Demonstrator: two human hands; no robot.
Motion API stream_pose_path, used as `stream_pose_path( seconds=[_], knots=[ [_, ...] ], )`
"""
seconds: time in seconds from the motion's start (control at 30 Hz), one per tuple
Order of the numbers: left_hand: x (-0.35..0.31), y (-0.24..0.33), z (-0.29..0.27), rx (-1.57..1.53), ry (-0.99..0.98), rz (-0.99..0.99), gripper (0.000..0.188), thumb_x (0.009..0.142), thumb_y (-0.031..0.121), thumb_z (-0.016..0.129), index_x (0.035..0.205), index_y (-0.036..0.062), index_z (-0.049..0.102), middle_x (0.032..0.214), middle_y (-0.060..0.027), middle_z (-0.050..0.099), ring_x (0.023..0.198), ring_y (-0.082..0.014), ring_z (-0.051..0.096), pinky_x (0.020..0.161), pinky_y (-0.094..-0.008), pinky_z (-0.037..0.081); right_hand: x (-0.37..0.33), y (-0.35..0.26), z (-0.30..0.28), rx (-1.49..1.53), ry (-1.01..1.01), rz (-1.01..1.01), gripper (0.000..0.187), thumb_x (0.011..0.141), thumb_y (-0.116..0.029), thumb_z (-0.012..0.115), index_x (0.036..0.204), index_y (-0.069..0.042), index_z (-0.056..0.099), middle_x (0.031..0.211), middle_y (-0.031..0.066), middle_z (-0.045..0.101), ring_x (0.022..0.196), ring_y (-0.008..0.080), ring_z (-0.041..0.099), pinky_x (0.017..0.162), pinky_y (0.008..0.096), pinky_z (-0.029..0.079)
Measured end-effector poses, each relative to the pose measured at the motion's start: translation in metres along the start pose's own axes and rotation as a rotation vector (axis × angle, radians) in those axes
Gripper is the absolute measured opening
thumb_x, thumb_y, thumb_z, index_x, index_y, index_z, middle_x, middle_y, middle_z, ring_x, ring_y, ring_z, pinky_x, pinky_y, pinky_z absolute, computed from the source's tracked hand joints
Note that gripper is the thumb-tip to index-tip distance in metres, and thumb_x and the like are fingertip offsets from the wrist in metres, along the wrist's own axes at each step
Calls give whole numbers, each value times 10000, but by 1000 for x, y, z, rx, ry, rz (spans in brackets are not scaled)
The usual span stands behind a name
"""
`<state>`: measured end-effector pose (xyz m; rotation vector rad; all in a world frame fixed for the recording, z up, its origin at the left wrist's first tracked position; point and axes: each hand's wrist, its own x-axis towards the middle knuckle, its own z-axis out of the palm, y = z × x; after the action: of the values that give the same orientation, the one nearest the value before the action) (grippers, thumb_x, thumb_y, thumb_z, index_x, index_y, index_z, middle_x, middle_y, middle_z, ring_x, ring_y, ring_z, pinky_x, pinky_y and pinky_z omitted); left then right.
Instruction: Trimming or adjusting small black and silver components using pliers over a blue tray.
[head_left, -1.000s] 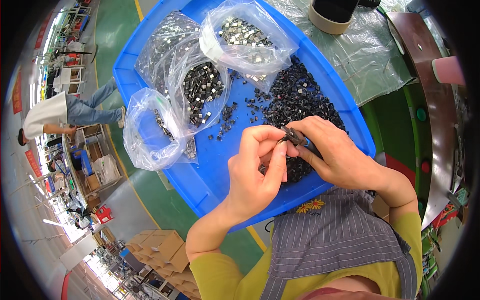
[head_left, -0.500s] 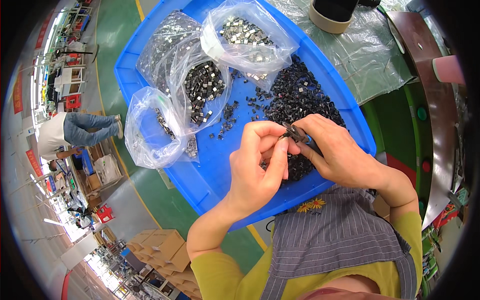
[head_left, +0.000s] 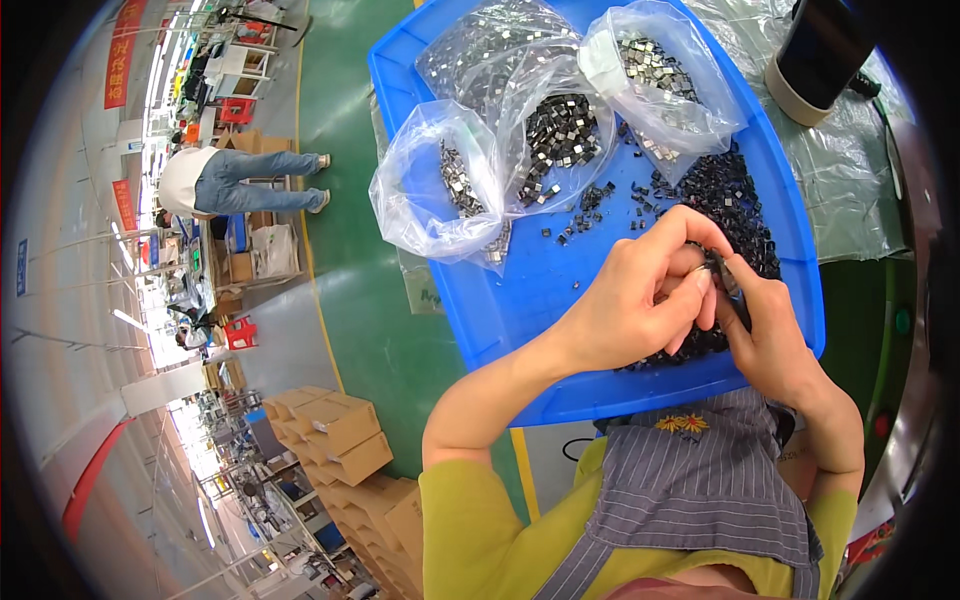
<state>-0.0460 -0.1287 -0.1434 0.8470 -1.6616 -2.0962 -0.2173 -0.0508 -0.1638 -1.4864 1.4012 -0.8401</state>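
Note:
Over the right part of a blue tray (head_left: 545, 385) my two hands meet at the fingertips. My right hand (head_left: 778, 335) is closed around small dark pliers (head_left: 737, 298), mostly hidden by the fingers. Pinched at the pliers' tip, my left hand (head_left: 635, 305) holds a tiny black piece (head_left: 711, 262), largely covered by finger and thumb. Beneath and beyond the hands spreads a heap of small black pieces (head_left: 725, 195). Clear plastic bags rest in the tray's far part: one with black-and-silver pieces (head_left: 562, 135), another with silver pieces (head_left: 655, 65), and a left one (head_left: 420, 205) holding fewer.
Right of the tray, plastic sheeting (head_left: 850, 175) covers a surface bearing a dark device in a beige round holder (head_left: 795, 95). Cardboard boxes (head_left: 340, 425) are stacked on the floor at left. Farther off, a person in jeans (head_left: 260, 180) bends over a workbench.
The view has swung left, so tray and hands appear farther right. My hands remain together at the pliers, whose jaws are now more hidden.

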Motion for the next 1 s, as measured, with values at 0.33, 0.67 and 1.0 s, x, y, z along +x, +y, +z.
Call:
stream_pose_path(
  seconds=[0.33,0.67,1.0],
  knots=[
    [-8,-4,-6,-24,127,15,321,962,61,452,1262,36,343,786,-111,635,494,-80,511,449,-181,380,11,1,-7,230,-221,99,168,919,-133,568,1006,5,527,757,230,619,740,417,620,616,452,466],
    [-6,-19,-11,-111,105,117,113,969,51,489,1061,45,423,830,-153,647,539,-113,558,456,-190,392,2,11,-12,280,-228,-30,177,921,-122,550,1039,5,513,813,246,610,813,425,606,683,478,450],
    [-5,-22,-12,-270,96,121,125,940,41,524,1039,25,449,911,-183,649,537,-136,573,434,-197,395,2,12,-8,227,-199,-10,185,916,-139,557,1010,8,494,801,244,600,810,436,595,670,495,443]
  ],
)
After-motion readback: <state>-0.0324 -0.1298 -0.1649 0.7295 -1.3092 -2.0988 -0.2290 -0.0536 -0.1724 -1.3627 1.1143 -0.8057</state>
